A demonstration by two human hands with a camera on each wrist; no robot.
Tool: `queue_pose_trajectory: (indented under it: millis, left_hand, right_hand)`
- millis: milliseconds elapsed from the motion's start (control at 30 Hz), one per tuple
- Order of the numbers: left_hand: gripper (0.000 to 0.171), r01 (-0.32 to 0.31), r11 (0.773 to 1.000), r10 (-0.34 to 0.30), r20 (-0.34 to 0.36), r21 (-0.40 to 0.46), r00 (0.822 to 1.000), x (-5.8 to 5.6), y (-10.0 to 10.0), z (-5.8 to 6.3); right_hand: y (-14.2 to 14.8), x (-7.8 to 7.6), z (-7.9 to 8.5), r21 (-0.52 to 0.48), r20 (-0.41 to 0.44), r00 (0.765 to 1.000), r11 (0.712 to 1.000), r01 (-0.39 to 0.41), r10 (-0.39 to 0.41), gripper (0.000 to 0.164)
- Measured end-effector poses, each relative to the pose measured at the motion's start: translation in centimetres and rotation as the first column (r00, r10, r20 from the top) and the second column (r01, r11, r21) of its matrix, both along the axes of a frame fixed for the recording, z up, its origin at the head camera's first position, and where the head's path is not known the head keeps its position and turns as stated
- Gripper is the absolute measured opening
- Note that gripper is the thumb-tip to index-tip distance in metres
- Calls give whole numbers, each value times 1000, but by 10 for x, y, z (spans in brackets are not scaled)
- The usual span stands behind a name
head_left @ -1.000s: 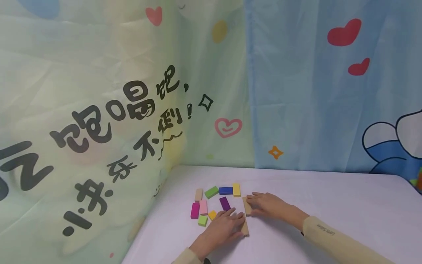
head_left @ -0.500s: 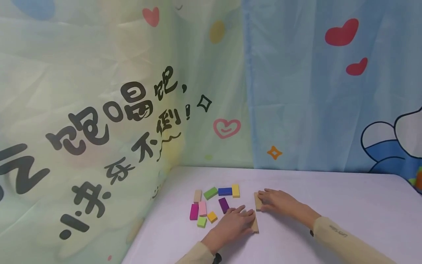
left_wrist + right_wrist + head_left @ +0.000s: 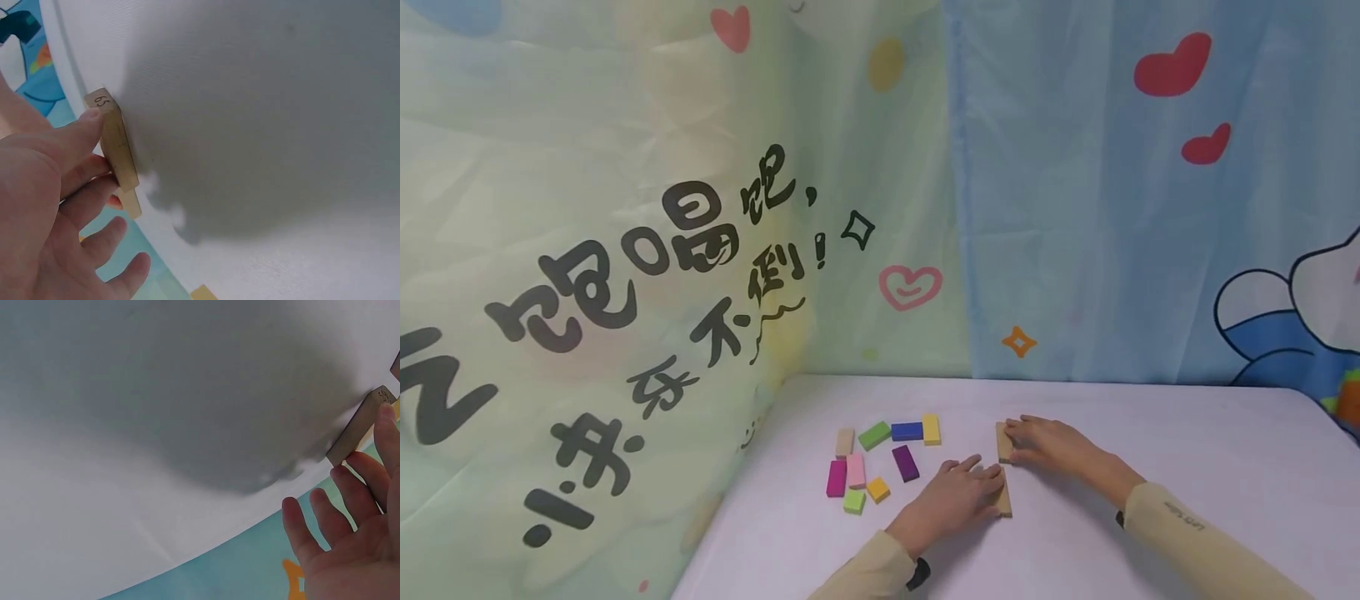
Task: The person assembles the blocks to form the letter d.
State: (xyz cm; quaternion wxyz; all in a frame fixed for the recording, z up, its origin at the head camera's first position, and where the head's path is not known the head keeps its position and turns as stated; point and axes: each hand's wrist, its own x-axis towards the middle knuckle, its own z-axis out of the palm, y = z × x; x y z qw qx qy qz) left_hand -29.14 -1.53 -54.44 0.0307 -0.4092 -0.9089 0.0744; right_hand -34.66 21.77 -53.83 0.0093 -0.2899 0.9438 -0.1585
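Observation:
Two plain wooden blocks lie nearly end to end on the table, right of the coloured blocks. My left hand (image 3: 951, 497) pinches the nearer wooden block (image 3: 117, 145) between thumb and fingers; the digits 65 are printed on its end. The farther wooden block (image 3: 357, 428) is pinched lengthwise by my right hand (image 3: 1063, 447), with the thumb on its marked end. On both hands the outer fingers spread away from the blocks. In the head view the hands partly cover both wooden blocks.
Left of my hands lie several coloured blocks: purple (image 3: 906, 463), blue (image 3: 907, 432), yellow (image 3: 931, 430), green (image 3: 875, 436), magenta (image 3: 837, 479), pink (image 3: 856, 471), orange (image 3: 877, 490) and others. The white table (image 3: 1187, 442) meets printed curtains (image 3: 1075, 208) behind and at left.
Both hands have moved right with their wooden blocks, away from the coloured blocks. The orange block, partly covered a second ago, now shows fully. The view has shifted slightly.

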Motion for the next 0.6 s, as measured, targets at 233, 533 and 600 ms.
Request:
queue_pose_trajectory:
  millis: [233,533,600]
  left_hand:
    - [51,-19,999,19,11,-31,1000,0,5,-1]
    - [53,18,1000,-18,2,7,1000,5,8,-2]
    - [52,27,1000,-27,-1,11,1000,8,10,-2]
  right_hand:
    - [5,4,1,-2,-2,999,999,-34,34,55]
    - [7,18,-2,-48,-27,998,997,-64,62,54]
    - [8,20,-4,-52,-30,997,996,-69,68,54]
